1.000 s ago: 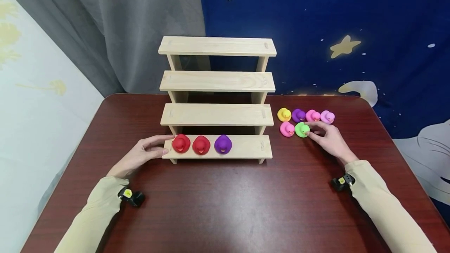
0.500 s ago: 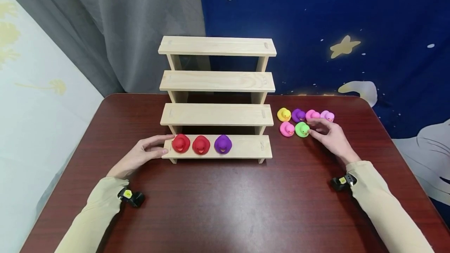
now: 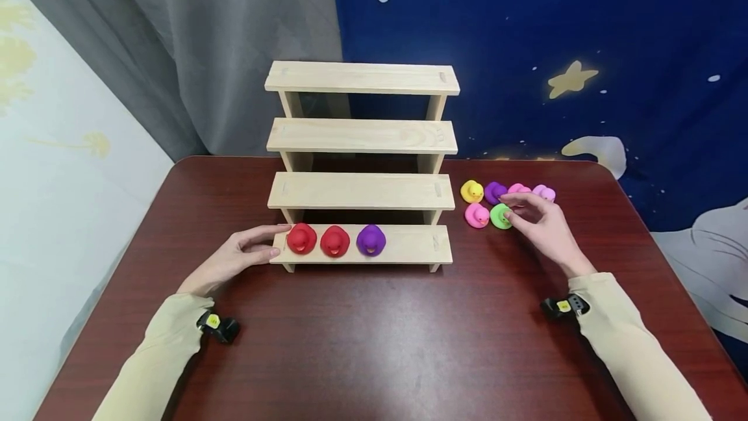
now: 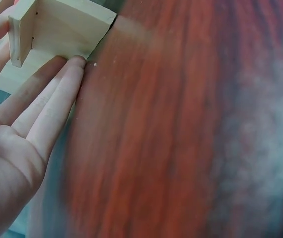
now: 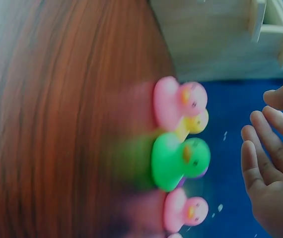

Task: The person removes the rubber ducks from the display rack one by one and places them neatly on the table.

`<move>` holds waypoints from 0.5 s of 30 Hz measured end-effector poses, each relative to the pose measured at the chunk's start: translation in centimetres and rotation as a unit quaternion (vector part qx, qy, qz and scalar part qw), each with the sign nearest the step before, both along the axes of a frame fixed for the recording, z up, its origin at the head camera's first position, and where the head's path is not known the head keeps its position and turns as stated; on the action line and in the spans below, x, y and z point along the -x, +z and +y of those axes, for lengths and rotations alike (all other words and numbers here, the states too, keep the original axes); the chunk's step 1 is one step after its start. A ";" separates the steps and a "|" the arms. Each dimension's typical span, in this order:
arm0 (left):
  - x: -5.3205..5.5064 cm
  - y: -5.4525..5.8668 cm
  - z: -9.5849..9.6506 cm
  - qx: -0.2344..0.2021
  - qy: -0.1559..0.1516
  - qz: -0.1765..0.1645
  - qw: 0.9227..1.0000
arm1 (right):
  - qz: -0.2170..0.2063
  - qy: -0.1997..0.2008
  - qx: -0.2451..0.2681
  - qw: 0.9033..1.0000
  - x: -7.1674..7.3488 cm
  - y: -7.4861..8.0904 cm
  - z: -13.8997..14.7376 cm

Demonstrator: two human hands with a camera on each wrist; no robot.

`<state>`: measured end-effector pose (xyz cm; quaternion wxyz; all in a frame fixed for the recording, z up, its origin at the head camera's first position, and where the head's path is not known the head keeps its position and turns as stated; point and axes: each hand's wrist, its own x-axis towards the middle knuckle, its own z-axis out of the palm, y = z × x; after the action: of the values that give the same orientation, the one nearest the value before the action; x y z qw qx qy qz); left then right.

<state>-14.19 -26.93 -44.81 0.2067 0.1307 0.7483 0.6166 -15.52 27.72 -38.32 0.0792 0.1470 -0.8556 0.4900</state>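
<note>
In the head view my left hand (image 3: 236, 258) grips the left end of the lowest step of a pale wooden stepped shelf (image 3: 362, 190). The left wrist view shows several of its fingers (image 4: 57, 106) reaching under the step. Two red rubber ducks (image 3: 335, 242) and a purple rubber duck (image 3: 371, 240) sit in a row on that step. My right hand (image 3: 546, 229) hovers by a green rubber duck (image 3: 500, 216), thumb and fingers spread. A gap separates them in the right wrist view, where the green duck (image 5: 174, 161) stands on the table.
Around the green duck stand a yellow duck (image 3: 472, 191), a purple duck (image 3: 495, 192), a pink duck (image 3: 477, 216), a partly covered pink duck (image 3: 518, 188) and a light purple duck (image 3: 544, 192). Curtains (image 3: 526, 51) hang behind the brown table (image 3: 374, 343).
My right hand has shifted slightly, its fingers now further left above the back row and the green duck. The left hand and the ducks on the step have stayed in place.
</note>
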 end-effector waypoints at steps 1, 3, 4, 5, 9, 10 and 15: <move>0.0 0.0 0.0 0.000 -0.001 0.000 1.000 | 0.002 0.002 0.001 1.000 -0.1 0.1 -0.2; 0.1 0.0 0.1 0.001 -0.003 0.001 1.000 | 0.005 0.008 0.005 1.000 -0.2 0.3 -0.4; 0.2 0.0 0.1 0.000 -0.003 0.002 1.000 | 0.006 0.009 0.004 1.000 -0.2 0.3 -0.5; 0.2 0.0 0.1 0.000 -0.003 0.001 1.000 | 0.006 0.011 0.005 1.000 -0.2 0.2 -0.6; 0.3 0.0 0.0 -0.007 -0.007 -0.004 1.000 | 0.005 0.010 -0.007 1.000 0.1 -0.4 -0.9; 0.3 0.0 -0.1 -0.007 -0.008 -0.005 1.000 | 0.002 0.008 -0.010 1.000 0.1 -0.5 -1.0; 0.6 0.1 -0.3 -0.011 -0.025 0.003 1.000 | -0.018 0.021 -0.009 1.000 -0.5 0.0 -3.0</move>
<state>-14.83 -27.22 -44.71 0.2182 0.1541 0.7384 0.6192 -15.06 24.76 -38.32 0.0519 0.1569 -0.8582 0.4860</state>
